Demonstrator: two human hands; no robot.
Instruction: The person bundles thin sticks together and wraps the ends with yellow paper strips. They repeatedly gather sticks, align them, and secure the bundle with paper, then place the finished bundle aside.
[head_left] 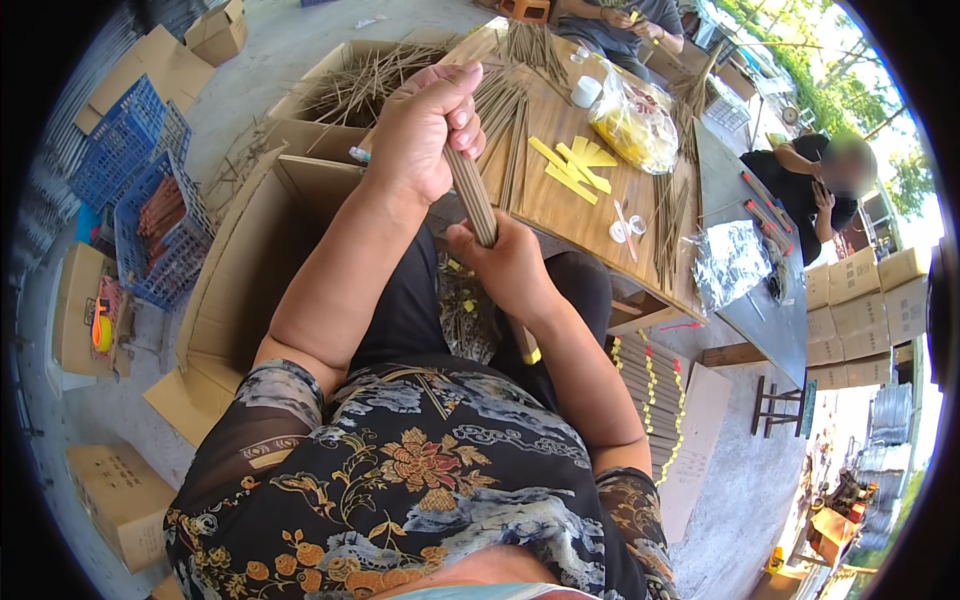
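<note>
My left hand (pixel 425 130) is closed round the upper part of a bundle of thin brown sticks (pixel 472 198), which look like incense sticks. Lower down, my right hand (pixel 507 265) wraps the same bundle, its thumb beside the stick ends. Below that hand shows a brown length with a yellow band (pixel 530 352) at its tip; whether it belongs to the same bundle is hidden. On the wooden table (pixel 540 205) ahead lie loose brown sticks (pixel 500 110) and yellow paper strips (pixel 575 165).
An open carton (pixel 235 270) stands at my left, and a box of loose sticks (pixel 370 85) behind it. Blue crates (pixel 150 225) sit farther left. A plastic bag with yellow contents (pixel 640 125) rests on the table. Yellow-banded bundles (pixel 640 390) lie low right. Two people work across from me.
</note>
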